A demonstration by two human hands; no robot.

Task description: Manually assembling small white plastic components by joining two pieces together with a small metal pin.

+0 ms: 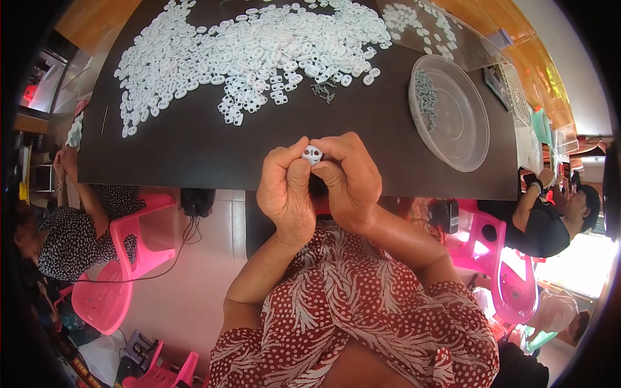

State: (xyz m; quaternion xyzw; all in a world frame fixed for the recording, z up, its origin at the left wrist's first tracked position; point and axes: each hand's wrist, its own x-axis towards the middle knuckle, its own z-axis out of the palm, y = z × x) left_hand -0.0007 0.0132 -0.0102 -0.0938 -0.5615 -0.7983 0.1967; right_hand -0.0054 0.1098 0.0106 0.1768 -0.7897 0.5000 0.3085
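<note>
Above the near edge of the dark table [174,152], my left hand [284,187] and my right hand [352,184] meet at their fingertips. Between them they pinch one small white plastic piece [312,154] with dark holes in its face. Thumbs and index fingers of both hands press on it from either side. Farther back lies a wide heap of similar white oval pieces [259,52], some with two holes showing. A few small grey screws [323,90] rest by the heap's near edge.
On the right stands a round clear plastic tray [462,152] with grey screws [425,97] inside. More white pieces [407,19] lie at the back right. A thin stick [104,120] is on the left. People sit at both sides, near pink chairs [103,297].
</note>
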